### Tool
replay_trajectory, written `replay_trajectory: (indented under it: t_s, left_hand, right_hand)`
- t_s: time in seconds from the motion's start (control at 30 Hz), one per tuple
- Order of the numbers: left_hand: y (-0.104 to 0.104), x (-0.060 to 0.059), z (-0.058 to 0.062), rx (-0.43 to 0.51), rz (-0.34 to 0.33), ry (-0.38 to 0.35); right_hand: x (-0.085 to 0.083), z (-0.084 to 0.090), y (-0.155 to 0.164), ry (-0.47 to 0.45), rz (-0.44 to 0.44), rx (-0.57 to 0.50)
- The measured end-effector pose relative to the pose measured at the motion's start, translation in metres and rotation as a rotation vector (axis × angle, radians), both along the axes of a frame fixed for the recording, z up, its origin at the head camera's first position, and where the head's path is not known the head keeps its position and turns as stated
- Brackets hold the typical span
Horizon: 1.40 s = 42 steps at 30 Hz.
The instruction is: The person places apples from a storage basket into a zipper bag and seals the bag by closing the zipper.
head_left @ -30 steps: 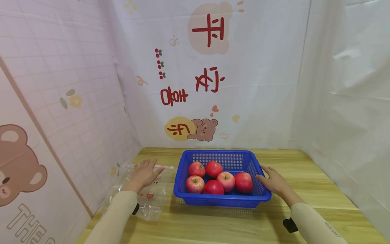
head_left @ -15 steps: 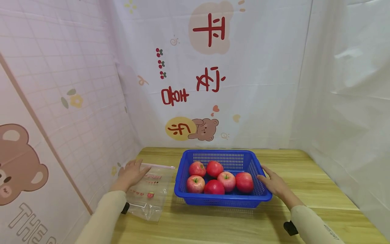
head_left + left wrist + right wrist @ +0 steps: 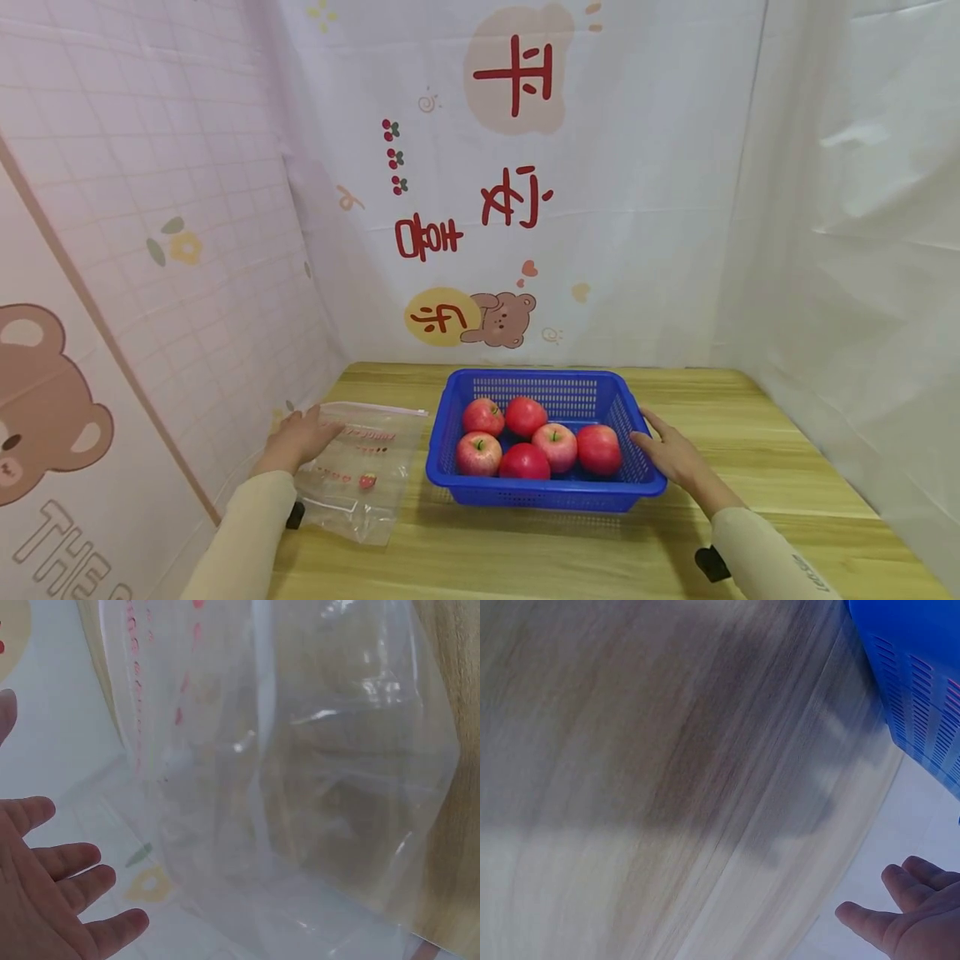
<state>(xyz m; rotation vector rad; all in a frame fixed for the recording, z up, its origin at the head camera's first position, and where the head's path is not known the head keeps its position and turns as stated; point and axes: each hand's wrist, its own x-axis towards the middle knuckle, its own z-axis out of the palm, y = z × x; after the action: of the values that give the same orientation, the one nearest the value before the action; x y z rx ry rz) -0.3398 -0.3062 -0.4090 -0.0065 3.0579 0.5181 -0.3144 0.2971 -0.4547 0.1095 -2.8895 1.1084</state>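
Note:
A blue plastic basket [image 3: 642, 486] stands mid-table and holds several red apples [image 3: 598, 448]. My right hand [image 3: 670, 454] lies flat against the basket's right wall, fingers straight; in the right wrist view its fingers [image 3: 900, 915] show below the basket [image 3: 922, 697]. A clear zip bag [image 3: 363, 479] with small red prints lies flat on the table to the basket's left. My left hand [image 3: 298, 437] rests at the bag's left edge, fingers extended. The left wrist view shows the bag [image 3: 315, 772] close up with the fingers [image 3: 67, 892] spread beside it.
The wooden table [image 3: 750, 417] is enclosed by printed cloth walls on the left [image 3: 150, 250] and back and a white curtain [image 3: 862, 250] on the right. Bare wood lies in front of the basket and to its right.
My left hand has slid leftward and back across the zip bag to its left edge. The right hand and the basket stay where they were.

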Motion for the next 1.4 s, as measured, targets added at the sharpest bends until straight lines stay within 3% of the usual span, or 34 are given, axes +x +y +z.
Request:
replay_trajectory:
  t_s: [0.37,0.47,0.6,0.7,0.83,1.03,1.17,1.4]
  left_hand:
    - [-0.009,0.0,-0.015,0.036,0.035,-0.037]
    - [-0.007,-0.001,-0.02,0.055,0.02,-0.068]
    - [-0.003,-0.003,-0.024,0.056,-0.031,-0.051]
    - [-0.001,-0.006,-0.024,0.064,-0.049,-0.016]
    - [-0.003,-0.008,-0.021,0.06,0.003,-0.019]
    - [-0.015,-0.002,-0.011,0.102,0.044,-0.122]
    - [-0.018,-0.002,-0.011,0.132,0.063,-0.186]
    - [-0.016,-0.006,-0.015,0.163,0.069,-0.212]
  right_hand:
    - [0.0,0.0,-0.001,-0.012,0.0,-0.004]
    - [0.0,0.001,-0.002,-0.017,-0.002,-0.004]
    - [0.001,0.003,-0.003,-0.021,-0.004,-0.013]
    - [0.002,0.004,-0.004,-0.019,-0.002,-0.014]
    - [0.002,0.004,-0.004,-0.015,-0.002,-0.005]
    - [0.002,0.002,-0.003,-0.006,-0.001,0.001]
    - [0.002,0.003,-0.003,-0.01,-0.003,-0.007]
    - [0.003,0.003,-0.002,-0.019,-0.002,-0.006]
